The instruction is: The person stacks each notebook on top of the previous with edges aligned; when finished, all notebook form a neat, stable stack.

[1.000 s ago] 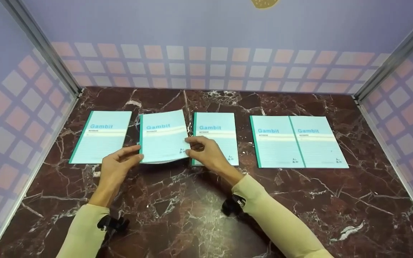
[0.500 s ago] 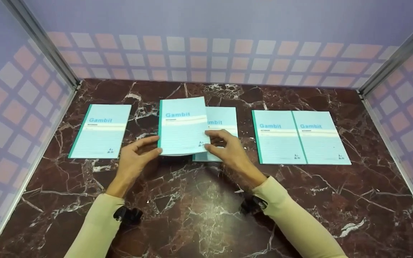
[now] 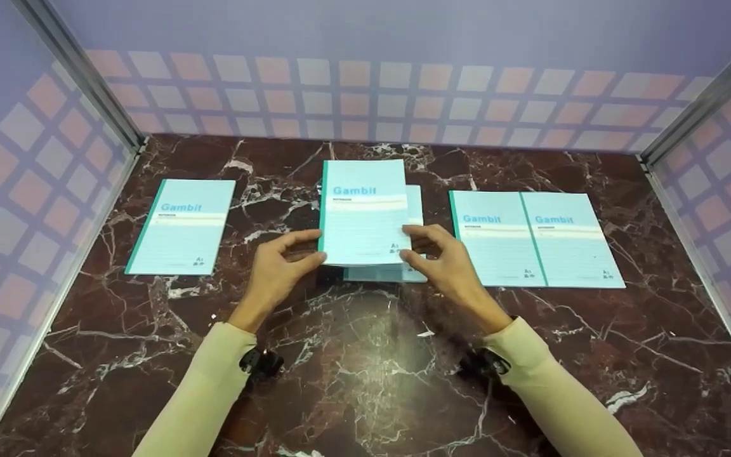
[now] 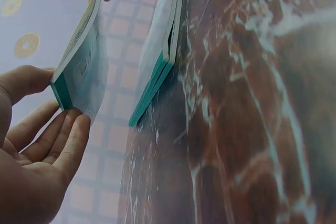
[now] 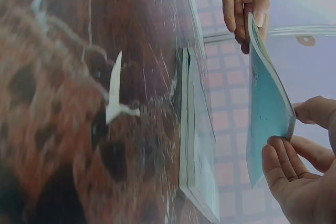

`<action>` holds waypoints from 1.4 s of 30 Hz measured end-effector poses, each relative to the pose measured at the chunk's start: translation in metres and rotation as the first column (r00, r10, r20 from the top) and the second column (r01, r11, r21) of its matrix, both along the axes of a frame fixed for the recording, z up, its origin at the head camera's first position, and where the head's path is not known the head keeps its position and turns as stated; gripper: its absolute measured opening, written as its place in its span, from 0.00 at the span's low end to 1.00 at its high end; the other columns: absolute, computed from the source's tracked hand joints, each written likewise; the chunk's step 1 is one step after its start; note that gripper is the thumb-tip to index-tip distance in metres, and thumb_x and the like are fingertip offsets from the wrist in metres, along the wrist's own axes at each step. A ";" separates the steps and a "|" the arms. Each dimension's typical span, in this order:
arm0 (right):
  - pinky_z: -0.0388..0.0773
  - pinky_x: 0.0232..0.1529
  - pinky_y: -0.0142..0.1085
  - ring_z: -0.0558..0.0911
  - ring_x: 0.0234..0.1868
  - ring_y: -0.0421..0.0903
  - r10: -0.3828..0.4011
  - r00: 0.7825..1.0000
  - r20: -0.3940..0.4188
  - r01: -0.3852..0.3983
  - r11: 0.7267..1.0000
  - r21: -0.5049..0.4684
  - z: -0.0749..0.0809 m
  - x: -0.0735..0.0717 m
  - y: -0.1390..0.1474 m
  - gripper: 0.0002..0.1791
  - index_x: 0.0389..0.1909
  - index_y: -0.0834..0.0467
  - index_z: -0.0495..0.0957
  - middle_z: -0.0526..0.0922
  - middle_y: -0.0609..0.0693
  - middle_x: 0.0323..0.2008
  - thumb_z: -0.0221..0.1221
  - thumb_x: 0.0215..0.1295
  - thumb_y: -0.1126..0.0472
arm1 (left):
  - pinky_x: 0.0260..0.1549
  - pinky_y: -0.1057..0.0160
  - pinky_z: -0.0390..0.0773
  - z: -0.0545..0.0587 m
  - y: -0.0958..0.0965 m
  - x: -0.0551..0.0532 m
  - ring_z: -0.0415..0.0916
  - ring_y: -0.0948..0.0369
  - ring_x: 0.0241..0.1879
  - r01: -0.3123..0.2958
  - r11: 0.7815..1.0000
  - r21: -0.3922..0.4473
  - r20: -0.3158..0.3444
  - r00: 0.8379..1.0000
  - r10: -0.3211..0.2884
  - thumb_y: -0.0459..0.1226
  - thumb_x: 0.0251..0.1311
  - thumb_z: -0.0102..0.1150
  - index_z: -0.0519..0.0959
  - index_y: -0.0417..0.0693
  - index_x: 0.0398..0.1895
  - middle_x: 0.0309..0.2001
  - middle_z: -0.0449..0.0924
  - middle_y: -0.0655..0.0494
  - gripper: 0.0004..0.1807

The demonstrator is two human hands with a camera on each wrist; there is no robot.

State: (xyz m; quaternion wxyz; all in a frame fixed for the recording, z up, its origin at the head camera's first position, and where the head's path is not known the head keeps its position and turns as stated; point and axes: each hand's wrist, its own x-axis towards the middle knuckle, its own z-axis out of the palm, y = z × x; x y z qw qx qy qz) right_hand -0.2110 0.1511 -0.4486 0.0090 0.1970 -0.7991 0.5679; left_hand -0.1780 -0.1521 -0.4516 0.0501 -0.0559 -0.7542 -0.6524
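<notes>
A light-blue notebook (image 3: pixel 365 216) with a green spine and "Gambit" on its cover is held up between both hands. My left hand (image 3: pixel 276 266) pinches its spine edge near the lower corner, thumb above and fingers beneath, as the left wrist view shows. On the opposite edge, my right hand (image 3: pixel 451 266) pinches the pages in the same way. Below, mostly covered in the head view, lie stacked notebooks (image 3: pixel 416 212) on the table; two green spines (image 4: pixel 152 90) show one over the other in the left wrist view. A gap separates the held notebook from that stack.
One notebook (image 3: pixel 181 228) lies flat at the left of the dark marbled table (image 3: pixel 353 393). To the right, two more notebooks, a near one (image 3: pixel 495 241) and an outer one (image 3: pixel 572 241), lie side by side. Patterned panels (image 3: pixel 365 95) enclose the back and sides.
Both hands have lifted the notebook from its place second from the left and carried it right, over the middle stack. The other notebooks stay where they were.
</notes>
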 end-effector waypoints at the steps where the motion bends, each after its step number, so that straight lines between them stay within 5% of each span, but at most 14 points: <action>1: 0.83 0.54 0.37 0.83 0.52 0.53 -0.006 1.000 0.001 0.006 1.000 0.005 0.000 0.000 0.002 0.24 0.64 0.66 0.81 0.82 0.58 0.53 0.71 0.69 0.66 | 0.49 0.63 0.87 0.000 0.003 -0.001 0.86 0.45 0.52 -0.001 1.000 -0.017 -0.005 1.000 0.001 0.27 0.63 0.74 0.84 0.35 0.61 0.55 0.86 0.40 0.22; 15: 0.83 0.55 0.36 0.83 0.51 0.55 -0.059 0.998 0.012 0.058 0.997 0.057 -0.006 -0.003 0.024 0.24 0.63 0.68 0.81 0.83 0.60 0.52 0.71 0.68 0.69 | 0.46 0.65 0.87 -0.005 0.031 -0.013 0.88 0.48 0.48 -0.041 0.998 -0.037 0.045 0.998 0.042 0.26 0.60 0.75 0.87 0.37 0.57 0.47 0.88 0.41 0.21; 21: 0.82 0.51 0.36 0.83 0.50 0.55 -0.073 0.997 0.020 0.070 0.991 0.115 -0.009 -0.005 0.029 0.24 0.64 0.66 0.81 0.83 0.59 0.50 0.71 0.69 0.67 | 0.46 0.62 0.88 -0.009 0.039 -0.015 0.88 0.50 0.48 -0.049 0.993 -0.108 0.064 0.996 0.056 0.28 0.61 0.76 0.87 0.39 0.58 0.49 0.89 0.43 0.20; 34: 0.83 0.52 0.39 0.85 0.50 0.55 -0.091 0.993 0.069 0.078 0.983 0.167 -0.018 -0.006 0.032 0.24 0.63 0.68 0.81 0.85 0.61 0.52 0.71 0.68 0.68 | 0.50 0.60 0.87 -0.020 0.046 -0.015 0.86 0.51 0.52 -0.022 0.989 -0.147 0.139 0.989 0.043 0.28 0.63 0.75 0.87 0.39 0.58 0.54 0.87 0.45 0.20; 42: 0.85 0.55 0.47 0.85 0.50 0.58 -0.069 0.994 0.081 0.050 0.976 0.213 -0.024 -0.004 0.031 0.26 0.64 0.69 0.80 0.83 0.62 0.51 0.71 0.67 0.69 | 0.48 0.59 0.87 -0.028 0.046 -0.015 0.86 0.51 0.50 -0.045 0.983 -0.179 0.131 0.989 0.069 0.28 0.61 0.76 0.88 0.39 0.56 0.52 0.88 0.45 0.19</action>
